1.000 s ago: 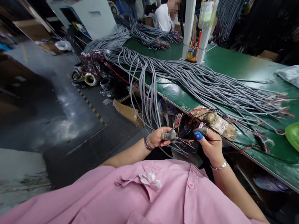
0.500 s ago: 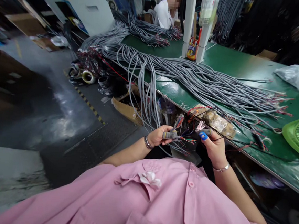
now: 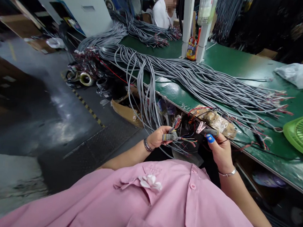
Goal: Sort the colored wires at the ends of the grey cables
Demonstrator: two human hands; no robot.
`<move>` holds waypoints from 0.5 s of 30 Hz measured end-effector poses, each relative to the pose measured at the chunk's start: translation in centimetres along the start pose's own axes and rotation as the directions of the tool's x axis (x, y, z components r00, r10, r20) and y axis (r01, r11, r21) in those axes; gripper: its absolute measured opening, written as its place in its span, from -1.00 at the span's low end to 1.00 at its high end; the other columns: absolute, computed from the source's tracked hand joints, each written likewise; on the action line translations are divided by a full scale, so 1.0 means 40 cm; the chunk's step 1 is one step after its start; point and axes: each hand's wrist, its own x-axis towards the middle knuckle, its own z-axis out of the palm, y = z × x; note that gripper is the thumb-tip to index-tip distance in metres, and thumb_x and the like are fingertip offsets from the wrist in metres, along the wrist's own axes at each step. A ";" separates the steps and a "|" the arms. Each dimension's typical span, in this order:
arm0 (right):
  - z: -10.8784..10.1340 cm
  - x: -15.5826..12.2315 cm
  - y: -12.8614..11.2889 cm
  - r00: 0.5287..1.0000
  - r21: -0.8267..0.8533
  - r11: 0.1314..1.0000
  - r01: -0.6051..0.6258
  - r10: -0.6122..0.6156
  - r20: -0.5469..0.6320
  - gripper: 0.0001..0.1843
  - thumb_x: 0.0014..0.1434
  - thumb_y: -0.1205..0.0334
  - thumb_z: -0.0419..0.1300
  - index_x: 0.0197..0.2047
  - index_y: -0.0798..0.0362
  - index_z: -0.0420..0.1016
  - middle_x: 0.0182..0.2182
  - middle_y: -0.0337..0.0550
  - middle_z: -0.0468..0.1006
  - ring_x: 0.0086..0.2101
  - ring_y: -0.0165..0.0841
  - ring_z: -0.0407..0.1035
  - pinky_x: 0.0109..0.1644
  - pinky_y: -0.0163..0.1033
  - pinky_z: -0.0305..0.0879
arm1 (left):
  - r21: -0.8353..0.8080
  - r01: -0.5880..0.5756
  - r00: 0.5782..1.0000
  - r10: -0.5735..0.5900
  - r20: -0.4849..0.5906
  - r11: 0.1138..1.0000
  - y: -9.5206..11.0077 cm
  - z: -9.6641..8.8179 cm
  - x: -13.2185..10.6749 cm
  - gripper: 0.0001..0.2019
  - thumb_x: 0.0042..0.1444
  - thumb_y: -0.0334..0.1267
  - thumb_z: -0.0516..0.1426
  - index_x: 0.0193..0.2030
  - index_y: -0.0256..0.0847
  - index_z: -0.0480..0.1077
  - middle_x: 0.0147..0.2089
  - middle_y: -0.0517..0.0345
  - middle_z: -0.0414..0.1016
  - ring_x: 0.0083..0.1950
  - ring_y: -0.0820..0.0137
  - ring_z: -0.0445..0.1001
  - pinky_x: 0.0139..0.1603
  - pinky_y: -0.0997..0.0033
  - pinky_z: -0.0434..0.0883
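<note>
My left hand (image 3: 161, 137) is closed in a pinch on the stripped end of a grey cable (image 3: 171, 137), with thin coloured wires (image 3: 188, 141) fanning out to the right. My right hand (image 3: 219, 149), blue-nailed thumb up, is closed on a small pale connector (image 3: 200, 127) and the thin wires leading to it. Both hands hover just off the near edge of the green table (image 3: 249, 67), in front of my pink shirt. A brown taped block (image 3: 217, 121) with wires sits on the table edge just beyond my right hand.
A thick spread of grey cables (image 3: 196, 80) runs across the table and hangs over its edge. A green plastic basket (image 3: 302, 132) lies at right, a clear bag (image 3: 298, 72) far right, white posts (image 3: 186, 21) behind. A seated person (image 3: 162, 13) works at the far end. Cardboard box (image 3: 125, 109) and tape rolls (image 3: 83, 77) on the floor.
My right hand has risen slightly and moved right, drawing the connector away from my left hand. The view has shifted a little to the right.
</note>
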 end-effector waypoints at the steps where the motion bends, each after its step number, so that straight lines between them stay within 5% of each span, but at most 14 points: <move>1: 0.000 0.002 -0.007 0.999 -0.028 0.999 0.022 -0.021 0.038 -0.65 0.23 0.04 0.22 0.03 -0.02 0.52 -0.21 -0.10 0.57 -0.37 -0.35 0.39 -0.31 -0.24 0.33 | 0.006 0.005 1.000 -0.005 0.009 1.000 0.001 0.002 0.001 -0.61 -0.15 -0.03 0.39 -0.44 -0.36 0.47 -0.67 0.27 0.29 -0.72 0.65 0.12 -0.75 0.65 0.03; 7: 0.028 0.019 -0.053 0.925 -0.232 0.933 0.275 -0.191 0.328 -0.68 0.23 0.16 0.22 0.05 -0.06 0.53 -0.21 -0.10 0.54 -0.36 -0.34 0.35 -0.28 -0.23 0.28 | -0.002 0.057 0.998 -0.057 0.035 0.998 0.001 0.010 0.007 -0.59 -0.16 -0.01 0.38 -0.44 -0.38 0.46 -0.69 0.27 0.29 -0.74 0.66 0.11 -0.76 0.64 0.00; 15: 0.088 0.020 -0.065 0.897 -0.331 0.874 0.355 -0.219 0.383 -0.81 0.27 0.27 0.11 -0.35 0.03 0.50 -0.48 -0.18 0.37 -0.45 -0.36 0.25 -0.34 -0.25 0.18 | -0.221 0.043 0.999 -0.039 0.023 0.974 -0.003 0.010 0.009 -0.57 -0.19 -0.05 0.41 -0.37 -0.39 0.45 -0.50 0.13 0.48 -0.71 0.68 0.16 -0.76 0.65 0.02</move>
